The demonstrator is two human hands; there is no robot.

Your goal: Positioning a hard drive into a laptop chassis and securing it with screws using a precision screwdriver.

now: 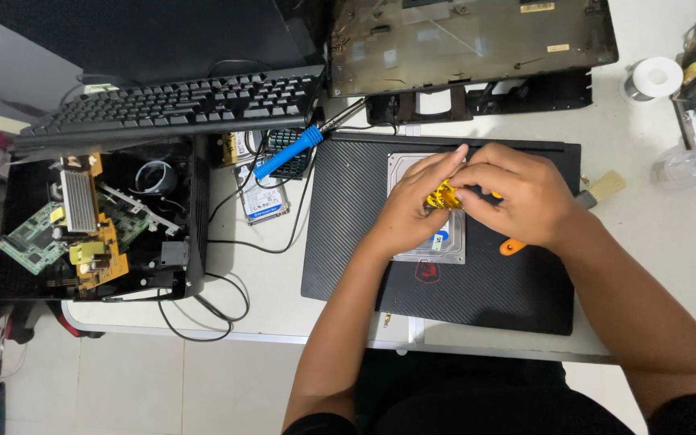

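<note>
Both hands are brought together over a silver hard drive (428, 242) that lies flat on a closed black laptop (477, 282). A small yellow part (445, 196) is pinched between the left hand (412, 205) and right hand (517, 197), fingertips meeting so it can be worked above the drive.

A black laptop lid (485, 282) with a fine carbon-weave pattern lies on the white desk (654, 234). On it sits a silver hard drive (445, 246). The hands (477, 201) pinch a shiny yellow piece (444, 196). A blue-handled soldering iron (287, 151) lies centre-left, below a black keyboard (179, 105).
</note>
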